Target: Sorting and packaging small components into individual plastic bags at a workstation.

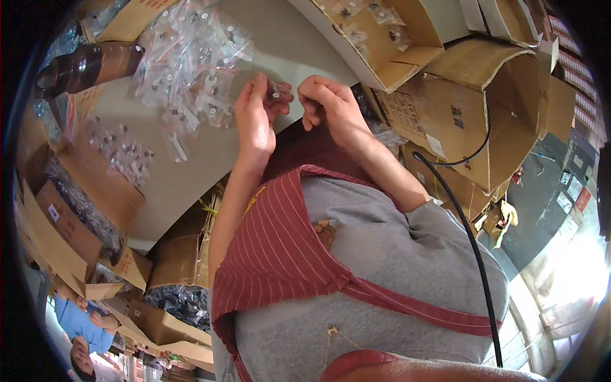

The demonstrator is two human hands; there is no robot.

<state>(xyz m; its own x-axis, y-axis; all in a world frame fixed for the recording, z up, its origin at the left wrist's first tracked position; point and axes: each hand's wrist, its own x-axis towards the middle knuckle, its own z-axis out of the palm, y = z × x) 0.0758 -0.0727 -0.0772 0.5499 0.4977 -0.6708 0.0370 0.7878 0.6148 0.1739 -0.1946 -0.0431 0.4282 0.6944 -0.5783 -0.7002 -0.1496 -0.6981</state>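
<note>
Over the table's near edge, my left hand (256, 118) is closed on a small clear plastic bag (277, 93) with dark small parts inside. Just to its right is my right hand (335, 107), its fingers curled in and the thumb against them. Whatever those fingers may hold is hidden. The two hands are a short gap apart. Left of my left hand lies a heap of small clear bags (191, 60) with red-edged tops. Some contain flat grey wrenches (178, 146) and dark round parts. A smaller cluster of bags (121, 148) lies nearer the left edge.
An open carton (417, 62) with a few small bags stands at the far right, beside a larger open carton (455, 127). A black cable (459, 213) curves down the right. Leftward are a dark brown cylinder (95, 67) and more cartons (67, 232). A person in blue (79, 318) appears lower left.
</note>
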